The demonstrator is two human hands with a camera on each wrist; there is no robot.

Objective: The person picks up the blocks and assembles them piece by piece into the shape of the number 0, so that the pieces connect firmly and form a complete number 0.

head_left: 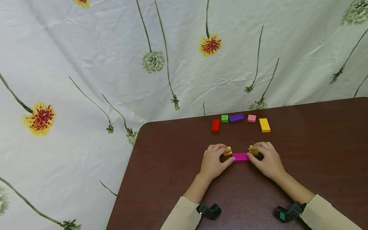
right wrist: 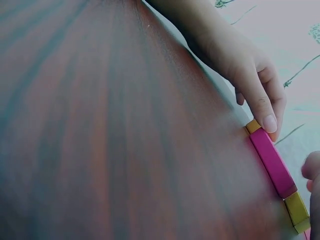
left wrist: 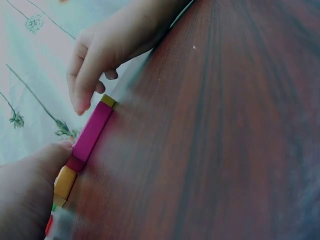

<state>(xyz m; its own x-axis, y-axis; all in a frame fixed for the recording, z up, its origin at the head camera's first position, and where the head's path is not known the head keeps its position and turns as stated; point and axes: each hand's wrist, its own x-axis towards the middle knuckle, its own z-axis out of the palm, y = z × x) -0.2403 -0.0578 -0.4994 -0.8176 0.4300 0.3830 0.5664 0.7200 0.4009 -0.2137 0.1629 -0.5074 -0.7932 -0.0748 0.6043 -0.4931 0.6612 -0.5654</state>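
Note:
In the head view, a magenta block (head_left: 240,157) lies between an orange-yellow block (head_left: 228,151) on its left and an olive-yellow block (head_left: 254,150) on its right. My left hand (head_left: 215,161) curves around the junction at the left, its thumb against the magenta block's end and fingers at the orange-yellow block. At the other end is my right hand (head_left: 268,160), fingers bent loosely near the olive-yellow block. Both wrist views show the blocks in a row; the right wrist view shows a small gap between my right hand (right wrist: 312,170) and the magenta block (right wrist: 274,165).
Behind the hands on the brown table (head_left: 322,154) lie a red block (head_left: 216,125), a green block (head_left: 225,118), a purple block (head_left: 236,118), a pink block (head_left: 251,118) and a yellow block (head_left: 265,125). A flower-patterned cloth (head_left: 114,37) hangs beyond the far edge.

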